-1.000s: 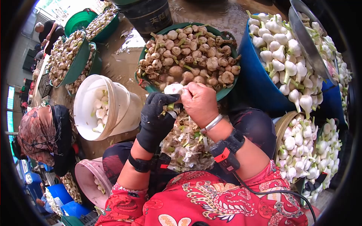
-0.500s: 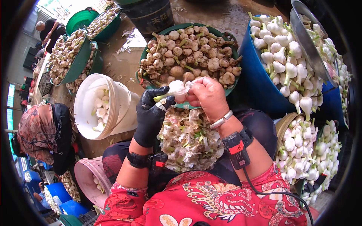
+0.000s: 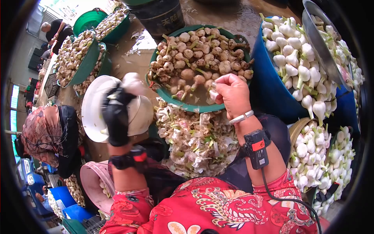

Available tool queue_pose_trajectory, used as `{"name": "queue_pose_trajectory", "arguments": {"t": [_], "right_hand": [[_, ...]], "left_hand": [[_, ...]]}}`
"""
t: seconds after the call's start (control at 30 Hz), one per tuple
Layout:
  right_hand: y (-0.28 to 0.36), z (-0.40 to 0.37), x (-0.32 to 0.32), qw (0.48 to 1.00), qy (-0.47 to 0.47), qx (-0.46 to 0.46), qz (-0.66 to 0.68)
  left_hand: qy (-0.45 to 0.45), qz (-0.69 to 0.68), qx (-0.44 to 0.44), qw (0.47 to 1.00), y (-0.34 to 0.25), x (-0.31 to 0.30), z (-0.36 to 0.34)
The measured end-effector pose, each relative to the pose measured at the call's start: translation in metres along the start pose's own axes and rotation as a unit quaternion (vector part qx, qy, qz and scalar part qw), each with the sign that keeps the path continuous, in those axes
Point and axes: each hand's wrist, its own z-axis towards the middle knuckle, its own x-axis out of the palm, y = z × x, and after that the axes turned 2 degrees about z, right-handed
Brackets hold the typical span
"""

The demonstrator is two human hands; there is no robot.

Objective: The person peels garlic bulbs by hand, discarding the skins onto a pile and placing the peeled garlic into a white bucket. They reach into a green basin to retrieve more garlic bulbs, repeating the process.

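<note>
My left hand (image 3: 117,111), in a black glove and smeared by motion, is over the white bucket (image 3: 92,117). A pale garlic bulb (image 3: 133,84) is at its fingertips, also blurred. My bare right hand (image 3: 233,93) pinches a scrap of garlic skin (image 3: 213,94) above the near rim of the green tub (image 3: 194,107). Unpeeled brown garlic bulbs (image 3: 210,50) fill the back of that tub, and a few lie at its bare front. Below my hands, between my legs, lies a heap of peeled-off garlic skins (image 3: 198,144).
A blue tub (image 3: 269,85) of white garlic stands at the right, with a metal basin (image 3: 321,43) beside it. More white garlic (image 3: 309,152) is at lower right. A pink bucket (image 3: 91,183) sits lower left. Another person (image 3: 44,136) is bent over at the left.
My left hand has swung left with the garlic bulb, from the middle to above the white bucket. My right hand has parted from the bulb, moving slightly right with a scrap of skin.
</note>
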Motion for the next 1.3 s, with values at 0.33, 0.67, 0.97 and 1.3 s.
{"name": "queue_pose_trajectory", "arguments": {"t": [0.33, 0.67, 0.97, 1.3], "right_hand": [[0.037, 0.000, -0.023, 0.968, 0.216, 0.060, -0.116], [0.061, 0.028, -0.043, 0.999, -0.025, 0.024, 0.033], [0.058, 0.027, -0.041, 1.000, 0.012, 0.026, 0.012], [-0.006, 0.007, -0.002, 0.959, 0.267, 0.059, -0.081]], "left_hand": [[0.176, -0.039, -0.114, 0.977, 0.014, 0.114, 0.005], [0.491, 0.205, -0.026, 0.846, 0.040, 0.338, 0.016], [0.409, 0.107, -0.081, 0.903, 0.075, 0.290, -0.020], [0.222, -0.528, -0.368, 0.732, -0.067, 0.094, 0.014]]}}
